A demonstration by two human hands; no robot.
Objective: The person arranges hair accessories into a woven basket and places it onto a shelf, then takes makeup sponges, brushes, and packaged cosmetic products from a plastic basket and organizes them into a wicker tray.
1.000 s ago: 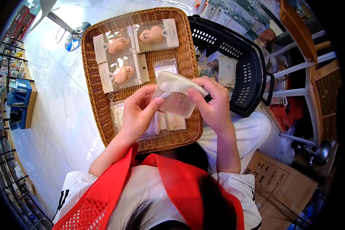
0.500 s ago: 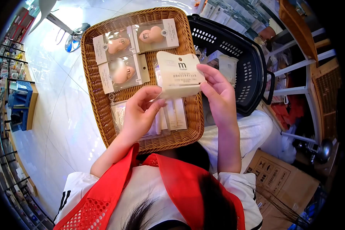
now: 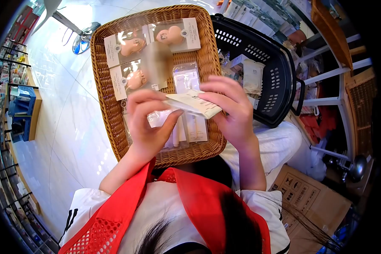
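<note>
I have the white packet (image 3: 194, 103) pinched in my right hand (image 3: 237, 116), fingers over its top face and thumb under its near edge, so I'd let that side carry the weight and squeeze only enough to stop it slipping; the card looks thin and would, I think, crease under a hard grip. My left hand (image 3: 146, 120) is curved, thumb and forefinger well parted, right at the packet's other end. On my feed I can't make out whether those fingertips touch it, so I'd bring them in gently and steady the packet from both ends. The fingers are blurred, which to me calls for slower wrists.

The packet lies tilted in the gap between the two hands, its printed face under the right fingertips and its far end towards the left forefinger. A blurred beige shape (image 3: 157, 63) shows just beyond the left fingertips; I can't say what it is. Farther out past it are the sponge boxes (image 3: 169, 36), and beneath the fingers are clear packs (image 3: 196, 131), all in the wicker basket (image 3: 105, 97). Beyond the right knuckles sits the black basket (image 3: 279, 70) with a white pouch (image 3: 252, 75) inside.
</note>
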